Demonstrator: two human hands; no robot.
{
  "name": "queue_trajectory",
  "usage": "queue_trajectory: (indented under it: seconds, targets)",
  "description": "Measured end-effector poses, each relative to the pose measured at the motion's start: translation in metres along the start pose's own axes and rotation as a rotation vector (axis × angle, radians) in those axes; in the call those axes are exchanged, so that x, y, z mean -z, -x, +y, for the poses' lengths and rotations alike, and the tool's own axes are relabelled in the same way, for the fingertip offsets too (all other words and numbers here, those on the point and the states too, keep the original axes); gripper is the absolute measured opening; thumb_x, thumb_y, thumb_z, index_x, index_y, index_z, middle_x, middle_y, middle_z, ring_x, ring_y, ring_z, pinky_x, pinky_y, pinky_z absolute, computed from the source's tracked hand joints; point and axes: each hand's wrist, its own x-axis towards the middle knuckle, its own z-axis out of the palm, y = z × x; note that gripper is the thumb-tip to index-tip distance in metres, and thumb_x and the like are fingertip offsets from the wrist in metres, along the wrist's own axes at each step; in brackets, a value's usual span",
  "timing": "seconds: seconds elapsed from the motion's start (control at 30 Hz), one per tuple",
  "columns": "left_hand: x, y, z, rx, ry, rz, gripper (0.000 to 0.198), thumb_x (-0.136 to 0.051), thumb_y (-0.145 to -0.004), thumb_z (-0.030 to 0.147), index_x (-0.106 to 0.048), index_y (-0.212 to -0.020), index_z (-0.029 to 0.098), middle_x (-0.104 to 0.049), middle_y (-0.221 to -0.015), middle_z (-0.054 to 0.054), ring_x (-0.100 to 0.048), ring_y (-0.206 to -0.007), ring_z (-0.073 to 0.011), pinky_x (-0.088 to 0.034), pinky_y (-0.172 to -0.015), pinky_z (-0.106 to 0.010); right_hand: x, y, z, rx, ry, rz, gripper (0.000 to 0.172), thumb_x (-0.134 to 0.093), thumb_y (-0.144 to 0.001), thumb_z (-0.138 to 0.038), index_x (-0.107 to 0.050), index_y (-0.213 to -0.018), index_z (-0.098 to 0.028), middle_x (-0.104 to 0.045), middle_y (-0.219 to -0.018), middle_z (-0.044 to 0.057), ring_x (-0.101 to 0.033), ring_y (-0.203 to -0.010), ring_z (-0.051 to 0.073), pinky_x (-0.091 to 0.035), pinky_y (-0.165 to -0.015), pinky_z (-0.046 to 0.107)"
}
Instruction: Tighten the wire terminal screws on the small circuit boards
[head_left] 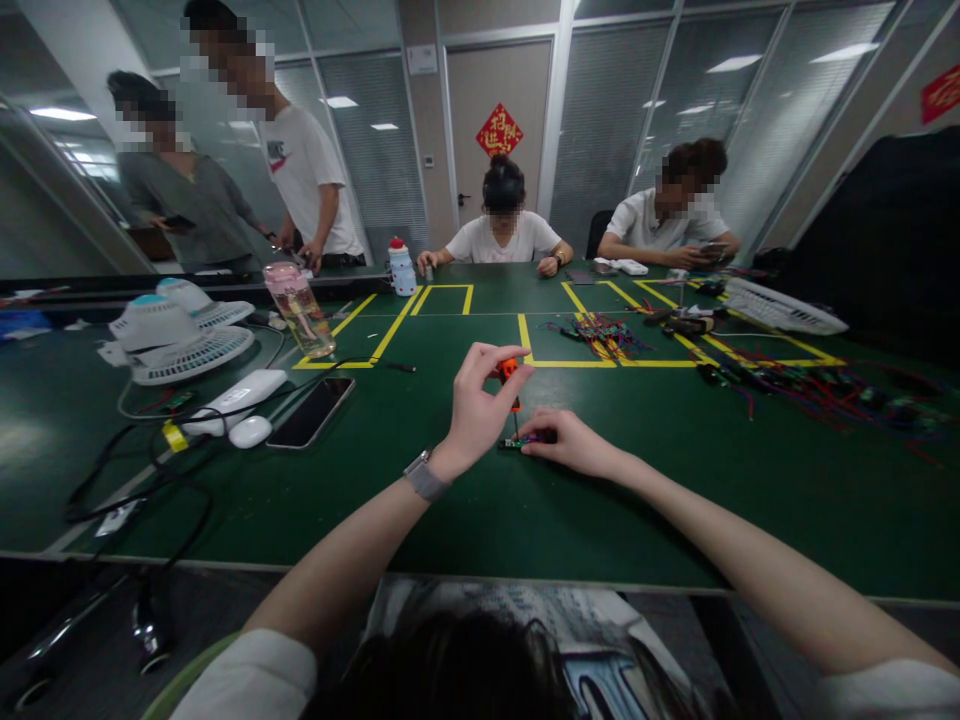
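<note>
Yellow tape [574, 364] marks the dark green worktop [405, 415]. The left hand [478, 400] has its grip clamped on an upright orange-and-black screwdriver [511, 367]; at its tip lies a small green circuit board [511, 443], pinched in the right hand's [571, 442] grip.

Forearms [349, 555] angled inward; left hand [478, 400] raised, wrist bent upward, pinching; right hand [571, 443] lower, pinching.

office: glass partitions [615, 130], wire-strewn table [570, 540]

Screwdriver [510, 369]: orange, black. Below it: green circuit board [511, 443]. Beyond it: yellow tape [574, 364] on green tabletop [420, 535]. Right of it: red-blue wires [604, 338].
</note>
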Motion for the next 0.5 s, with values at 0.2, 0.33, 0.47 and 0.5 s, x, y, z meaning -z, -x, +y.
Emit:
queue_trajectory:
  seconds: [0.2, 0.33, 0.47, 0.5]
  targets:
    - [-0.0006, 0.001, -0.0017, 0.049, 0.177, -0.141, 0.035, -0.042, -0.098, 0.027, -0.054, -0.131, 0.023, -0.064, -0.115, -0.008, -0.064, -0.097, -0.0155, -0.054, -0.082, -0.029, -0.0005, -0.0004, 0.0021, 0.006, -0.004, 0.007, 0.017, -0.069, -0.08, -0.021, -0.074, -0.095, -0.016, -0.065, -0.086, 0.006, -0.059, -0.077, 0.018, -0.048, -0.077, 0.033]
    - [-0.0015, 0.0008, 0.0026, 0.003, 0.094, -0.085, 0.024, -0.059, -0.09, 0.027, -0.066, -0.112, 0.022, -0.063, -0.099, -0.005, -0.062, -0.088, -0.0133, -0.053, -0.074, -0.024, -0.0003, -0.0005, 0.002, 0.005, -0.002, 0.004, 0.017, -0.069, -0.079, -0.02, -0.074, -0.095, -0.016, -0.064, -0.086, 0.006, -0.06, -0.079, 0.018, -0.047, -0.078, 0.033]
    - [0.0008, -0.0008, 0.0043, -0.013, -0.022, -0.039, 0.02, -0.053, -0.094, 0.026, -0.068, -0.106, 0.022, -0.058, -0.097, -0.004, -0.058, -0.09, -0.0131, -0.05, -0.079, -0.025, 0.0002, -0.0002, 0.0012, 0.004, 0.009, 0.006, 0.017, -0.069, -0.08, -0.021, -0.074, -0.095, -0.016, -0.065, -0.086, 0.006, -0.059, -0.078, 0.018, -0.047, -0.076, 0.032]
    - [0.001, -0.0011, 0.0036, -0.01, -0.013, -0.056, 0.025, -0.047, -0.096, 0.024, -0.067, -0.111, 0.022, -0.059, -0.102, -0.005, -0.059, -0.093, -0.0136, -0.05, -0.083, -0.027, 0.0003, -0.0001, 0.0011, 0.008, 0.008, 0.006, 0.017, -0.069, -0.08, -0.021, -0.075, -0.094, -0.016, -0.065, -0.086, 0.006, -0.06, -0.078, 0.018, -0.047, -0.076, 0.032]
